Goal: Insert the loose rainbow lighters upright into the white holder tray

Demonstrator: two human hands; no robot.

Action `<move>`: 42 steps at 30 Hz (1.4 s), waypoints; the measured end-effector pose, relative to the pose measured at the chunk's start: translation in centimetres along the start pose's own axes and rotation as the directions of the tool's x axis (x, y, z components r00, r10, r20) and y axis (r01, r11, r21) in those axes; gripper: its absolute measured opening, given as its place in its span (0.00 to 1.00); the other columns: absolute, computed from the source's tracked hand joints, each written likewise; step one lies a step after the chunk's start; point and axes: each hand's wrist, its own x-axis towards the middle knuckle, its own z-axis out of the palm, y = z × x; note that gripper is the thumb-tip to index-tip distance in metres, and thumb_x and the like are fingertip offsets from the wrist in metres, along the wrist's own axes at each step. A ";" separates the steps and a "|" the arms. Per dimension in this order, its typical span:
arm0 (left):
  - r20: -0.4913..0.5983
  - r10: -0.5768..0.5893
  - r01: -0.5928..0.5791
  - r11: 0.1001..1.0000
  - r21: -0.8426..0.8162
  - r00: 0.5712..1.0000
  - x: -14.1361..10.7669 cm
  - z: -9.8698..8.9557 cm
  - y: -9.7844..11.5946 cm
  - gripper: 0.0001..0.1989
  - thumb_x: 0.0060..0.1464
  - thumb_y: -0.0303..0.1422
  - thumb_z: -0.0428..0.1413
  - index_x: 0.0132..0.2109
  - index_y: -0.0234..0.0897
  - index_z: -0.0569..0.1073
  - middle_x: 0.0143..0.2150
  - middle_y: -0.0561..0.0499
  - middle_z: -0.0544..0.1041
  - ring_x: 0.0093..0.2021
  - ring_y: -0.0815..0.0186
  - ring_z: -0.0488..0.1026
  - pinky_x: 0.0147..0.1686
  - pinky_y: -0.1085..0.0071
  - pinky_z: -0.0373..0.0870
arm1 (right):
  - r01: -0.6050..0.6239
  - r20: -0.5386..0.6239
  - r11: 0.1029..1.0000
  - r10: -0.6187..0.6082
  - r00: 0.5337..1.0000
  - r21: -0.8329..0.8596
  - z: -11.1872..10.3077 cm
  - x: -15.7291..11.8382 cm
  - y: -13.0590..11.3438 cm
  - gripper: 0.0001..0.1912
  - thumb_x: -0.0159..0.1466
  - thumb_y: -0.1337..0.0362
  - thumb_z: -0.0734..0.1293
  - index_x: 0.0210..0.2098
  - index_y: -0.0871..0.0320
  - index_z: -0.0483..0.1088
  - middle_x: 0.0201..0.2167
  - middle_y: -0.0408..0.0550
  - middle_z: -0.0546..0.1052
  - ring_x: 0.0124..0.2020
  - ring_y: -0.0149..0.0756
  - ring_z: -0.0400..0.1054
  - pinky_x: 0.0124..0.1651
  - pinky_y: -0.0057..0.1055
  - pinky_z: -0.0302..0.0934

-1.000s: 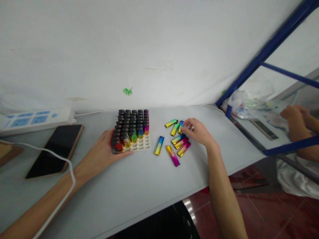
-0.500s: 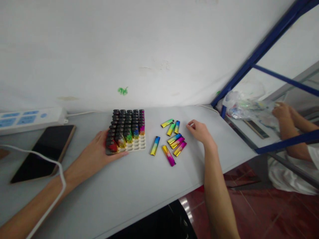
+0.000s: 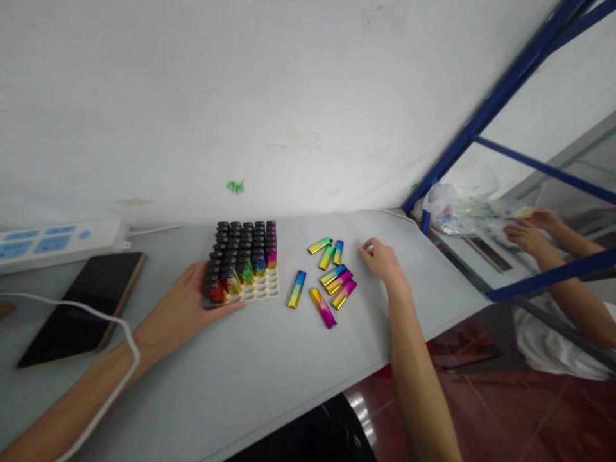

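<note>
My left hand [image 3: 185, 301] is closed around the left side of a white holed tray [image 3: 264, 292], its thumb along the front edge. Rows of lighters [image 3: 240, 247] with black tops and shiny coloured bodies stand upright in it; several front holes on the right are bare. To the right of the tray, several metallic rainbow lighters lie loose on the grey table, among them a blue-and-gold lighter [image 3: 296, 290] and a yellow-and-magenta lighter [image 3: 323, 308]. My right hand [image 3: 382, 260] rests on the table just right of them, fingers loosely curled with nothing visible in them.
A black phone [image 3: 81, 308] and a white power strip [image 3: 62, 242] lie at the left, with a white cable [image 3: 128, 330] crossing over my left forearm. A blue metal frame [image 3: 462, 144] rises at the right. Beyond it, another person's hands [image 3: 529, 234] work near plastic bags [image 3: 450, 208].
The view has tilted slightly, so the table sits a little lower in it. My hands and the lighters keep their places. The other person's hands have shifted left.
</note>
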 end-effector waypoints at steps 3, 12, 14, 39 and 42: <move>0.011 0.001 -0.001 1.000 0.004 1.000 0.0 -0.2 0.3 0.45 0.54 0.68 0.58 0.62 0.32 0.71 0.58 0.34 0.78 0.60 0.39 0.77 0.65 0.43 0.73 | -0.011 0.004 0.999 0.011 1.000 -0.034 0.0 0.0 0.0 0.09 0.75 0.60 0.67 0.48 0.57 0.76 0.37 0.53 0.85 0.40 0.43 0.80 0.41 0.31 0.63; 0.009 0.064 -0.065 0.996 0.061 0.998 -0.3 0.7 -0.7 0.49 0.58 0.71 0.51 0.68 0.36 0.67 0.62 0.38 0.77 0.63 0.44 0.76 0.72 0.43 0.63 | -0.019 0.037 0.999 0.020 0.999 -0.043 -0.2 0.0 -0.2 0.09 0.76 0.60 0.67 0.50 0.58 0.76 0.38 0.52 0.85 0.41 0.42 0.80 0.43 0.30 0.62; 0.018 0.060 -0.061 0.996 0.060 0.998 -0.4 0.8 -0.9 0.48 0.58 0.70 0.52 0.69 0.37 0.67 0.63 0.39 0.77 0.63 0.45 0.76 0.72 0.43 0.63 | -0.016 0.035 0.999 0.017 0.999 -0.027 -0.2 0.0 -0.1 0.09 0.76 0.61 0.67 0.50 0.58 0.76 0.38 0.52 0.85 0.41 0.42 0.80 0.43 0.30 0.62; 0.050 -0.047 0.043 0.996 0.080 0.998 0.0 -0.3 -0.9 0.38 0.52 0.61 0.62 0.59 0.37 0.74 0.60 0.34 0.81 0.65 0.36 0.75 0.66 0.38 0.72 | 0.087 -0.181 0.970 -0.046 0.982 0.227 0.6 0.0 -3.1 0.17 0.77 0.54 0.62 0.42 0.57 0.78 0.29 0.51 0.82 0.35 0.44 0.77 0.42 0.34 0.63; 0.019 -0.031 0.030 0.996 0.085 0.999 -0.1 -0.1 -1.2 0.36 0.50 0.59 0.65 0.57 0.39 0.76 0.58 0.36 0.82 0.65 0.35 0.76 0.65 0.38 0.74 | 0.309 -0.158 0.772 -0.267 0.951 0.555 1.1 1.2 -6.7 0.20 0.77 0.50 0.60 0.46 0.56 0.77 0.36 0.50 0.83 0.39 0.41 0.78 0.46 0.34 0.67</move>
